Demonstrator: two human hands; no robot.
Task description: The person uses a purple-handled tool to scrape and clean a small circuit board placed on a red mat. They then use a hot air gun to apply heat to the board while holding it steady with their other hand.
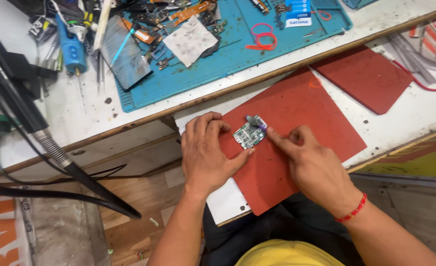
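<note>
A small green circuit board (248, 135) lies on a red rubber mat (296, 111) on a pull-out white shelf. My left hand (205, 152) rests on the mat's left edge, its fingertips pressed against the board's left side. My right hand (309, 160) holds a small purple-handled tool (255, 122) between thumb and forefinger, its grey tip over the board's top corner. A red thread band circles my right wrist.
A second red mat (365, 76) lies to the right. Above, a blue work mat (228, 54) carries phone parts, a dark phone screen (124, 54), flex cables and a red rubber band. A blue electric screwdriver (73, 47) and a black hose (55, 152) are at left.
</note>
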